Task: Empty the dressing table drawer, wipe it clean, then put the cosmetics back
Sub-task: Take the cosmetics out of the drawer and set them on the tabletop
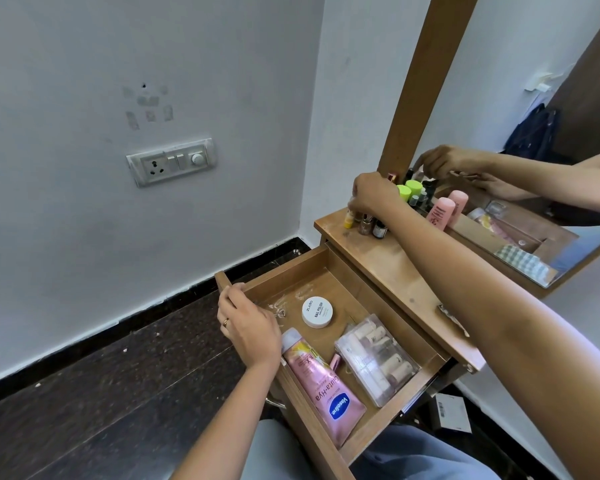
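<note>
Head view gives us the drawer [340, 289] pulled well out and only partly emptied; a pink Vaseline tube [321, 386], a white nail polish jar [317, 311], a clear case of lipsticks [378, 358] and a loose pink lipstick [335, 362] lie in it. We see the left hand [248, 323] gripping the drawer's outer corner, fingers hooked over its wall; the right hand [371, 195] reaches to the far corner of the tabletop [395, 268], fingers closed narrowly on the top of a small yellow bottle [348, 221] that stands touching the surface beside other small bottles [371, 226].

We judge the crowding there to be the main hazard; the yellow bottle sits near the table's edge, and a nudge from the knuckles could topple its neighbours or send one over the side. The green-capped bottles [409, 188] and the tall pink bottle [442, 209] stand just behind the wrist, so a careless pull back might sweep them; weight from the left hand could also strain the extended drawer.

We note scuffed, dusty wood on the tabletop and whitish smears [284, 303] on the drawer floor, not yet wiped; a mirror [534, 116] rises behind, a pale wall carries a switch panel [172, 161], and the floor [84, 393] is dark stone.
</note>
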A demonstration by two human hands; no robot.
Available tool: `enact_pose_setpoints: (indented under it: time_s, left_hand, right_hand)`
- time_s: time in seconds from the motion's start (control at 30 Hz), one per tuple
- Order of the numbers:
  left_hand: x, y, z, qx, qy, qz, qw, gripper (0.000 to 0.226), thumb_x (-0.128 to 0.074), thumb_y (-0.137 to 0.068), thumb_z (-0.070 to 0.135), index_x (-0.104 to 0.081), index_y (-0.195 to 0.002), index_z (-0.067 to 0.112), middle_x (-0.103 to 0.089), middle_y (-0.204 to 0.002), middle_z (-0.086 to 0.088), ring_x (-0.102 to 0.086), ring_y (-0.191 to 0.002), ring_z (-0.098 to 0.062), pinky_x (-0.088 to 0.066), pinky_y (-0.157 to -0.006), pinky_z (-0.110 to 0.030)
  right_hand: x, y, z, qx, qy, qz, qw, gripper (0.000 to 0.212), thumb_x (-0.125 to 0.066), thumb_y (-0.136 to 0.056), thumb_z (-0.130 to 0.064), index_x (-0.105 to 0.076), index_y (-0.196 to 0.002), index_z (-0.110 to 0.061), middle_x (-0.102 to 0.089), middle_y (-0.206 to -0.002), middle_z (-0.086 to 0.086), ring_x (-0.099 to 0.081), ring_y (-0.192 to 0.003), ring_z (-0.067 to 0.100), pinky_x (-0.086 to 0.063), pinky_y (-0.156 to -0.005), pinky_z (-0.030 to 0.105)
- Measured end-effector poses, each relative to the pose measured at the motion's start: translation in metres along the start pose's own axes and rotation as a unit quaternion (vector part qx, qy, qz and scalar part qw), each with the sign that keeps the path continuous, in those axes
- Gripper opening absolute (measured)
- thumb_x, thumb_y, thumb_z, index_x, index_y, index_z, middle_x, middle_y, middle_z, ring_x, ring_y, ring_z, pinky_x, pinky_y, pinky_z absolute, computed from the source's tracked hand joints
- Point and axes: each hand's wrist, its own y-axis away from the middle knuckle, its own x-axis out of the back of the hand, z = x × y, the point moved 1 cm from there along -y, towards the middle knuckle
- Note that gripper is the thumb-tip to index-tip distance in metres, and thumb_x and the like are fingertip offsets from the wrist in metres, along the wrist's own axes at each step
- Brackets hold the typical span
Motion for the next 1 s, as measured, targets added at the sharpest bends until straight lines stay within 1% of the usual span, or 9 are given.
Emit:
enact_pose_setpoints:
  time_s: [0.13, 0.23, 0.3, 0.37, 0.43, 0.5, 0.7, 0.9, 1.0]
  left_hand:
    - [0.001, 0.000, 0.001, -0.001, 0.003, 0.005, 1.000, 0.039, -0.057, -0.083, -0.008, -0.050, -0.119, 0.006, -0.048, -0.128, -0.018, -0.046, -0.121, -0.041, -0.042, -0.095, -0.053]
    - [0.001, -0.001, 0.002, 0.002, 0.010, 0.004, 1.000, 0.040, -0.055, -0.083, -0.008, -0.050, -0.120, 0.006, -0.047, -0.129, -0.017, -0.045, -0.122, -0.041, -0.040, -0.096, -0.052]
    - [0.001, -0.001, 0.002, 0.005, 0.009, 0.002, 1.000, 0.040, -0.055, -0.083, -0.008, -0.049, -0.120, 0.006, -0.046, -0.130, -0.017, -0.044, -0.122, -0.040, -0.039, -0.097, -0.052]
    - [0.002, 0.000, 0.002, 0.006, 0.010, 0.003, 1.000, 0.040, -0.054, -0.083, -0.008, -0.049, -0.120, 0.007, -0.046, -0.130, -0.016, -0.044, -0.122, -0.040, -0.038, -0.097, -0.052]
    - [0.003, 0.001, 0.003, 0.005, 0.008, 0.006, 1.000, 0.039, -0.053, -0.083, -0.008, -0.050, -0.119, 0.006, -0.047, -0.129, -0.017, -0.044, -0.121, -0.041, -0.038, -0.096, -0.051]
    - [0.004, 0.002, 0.005, 0.004, 0.003, 0.009, 1.000, 0.038, -0.053, -0.083, -0.008, -0.050, -0.118, 0.005, -0.047, -0.129, -0.018, -0.045, -0.121, -0.042, -0.038, -0.096, -0.051]
    - [0.005, 0.002, 0.006, 0.003, -0.004, 0.008, 1.000, 0.036, -0.053, -0.084, -0.008, -0.051, -0.118, 0.005, -0.048, -0.128, -0.018, -0.045, -0.122, -0.041, -0.039, -0.097, -0.051]
    - [0.004, 0.001, 0.005, 0.002, -0.011, 0.008, 1.000, 0.036, -0.053, -0.084, -0.008, -0.051, -0.118, 0.005, -0.048, -0.127, -0.019, -0.046, -0.120, -0.041, -0.040, -0.096, -0.053]
    - [0.002, 0.001, 0.004, 0.001, -0.013, 0.009, 1.000, 0.036, -0.053, -0.084, -0.008, -0.051, -0.116, 0.006, -0.048, -0.126, -0.018, -0.047, -0.119, -0.042, -0.041, -0.095, -0.053]
  right_hand:
    - [0.021, 0.015, -0.007, -0.001, 0.046, 0.052, 0.998, 0.028, -0.060, -0.087, -0.017, -0.060, -0.113, -0.008, -0.061, -0.112, 0.012, -0.062, -0.097, 0.033, -0.046, -0.068, 0.033]
    - [0.028, 0.050, -0.029, 0.055, -0.023, 0.128, 0.990, 0.022, -0.055, -0.087, -0.018, -0.062, -0.108, -0.013, -0.065, -0.099, 0.007, -0.063, -0.087, 0.028, -0.049, -0.071, 0.033]
    - [0.003, 0.080, -0.048, 0.121, -0.091, 0.055, 0.987, 0.017, -0.056, -0.085, -0.018, -0.065, -0.099, -0.018, -0.065, -0.090, 0.001, -0.061, -0.081, 0.020, -0.049, -0.071, 0.028]
    - [-0.041, 0.108, -0.063, 0.171, -0.123, -0.103, 0.972, 0.014, -0.062, -0.082, -0.016, -0.070, -0.094, -0.017, -0.070, -0.091, 0.001, -0.062, -0.081, 0.015, -0.054, -0.075, 0.029]
    - [-0.083, 0.129, -0.067, 0.172, -0.150, -0.221, 0.948, 0.015, -0.065, -0.083, -0.011, -0.072, -0.096, -0.014, -0.071, -0.102, 0.003, -0.062, -0.083, 0.013, -0.053, -0.079, 0.027]
    - [-0.111, 0.144, -0.067, 0.155, -0.190, -0.274, 0.930, 0.019, -0.061, -0.088, -0.007, -0.070, -0.104, -0.011, -0.067, -0.111, 0.002, -0.058, -0.086, 0.012, -0.049, -0.080, 0.024]
    - [-0.143, 0.162, -0.064, 0.156, -0.231, -0.347, 0.896, 0.029, -0.043, -0.094, -0.005, -0.064, -0.114, -0.010, -0.066, -0.112, 0.009, -0.063, -0.100, 0.024, -0.050, -0.087, 0.036]
    - [-0.130, 0.168, -0.059, 0.111, -0.326, -0.370, 0.863, 0.025, -0.044, -0.100, -0.023, -0.053, -0.077, -0.019, -0.054, -0.075, -0.003, -0.049, -0.066, 0.009, -0.041, -0.062, 0.022]
    - [-0.130, 0.173, -0.058, 0.128, -0.333, -0.367, 0.859, 0.017, -0.052, -0.096, -0.029, -0.060, -0.097, -0.015, -0.062, -0.093, 0.002, -0.060, -0.084, 0.014, -0.050, -0.077, 0.028]
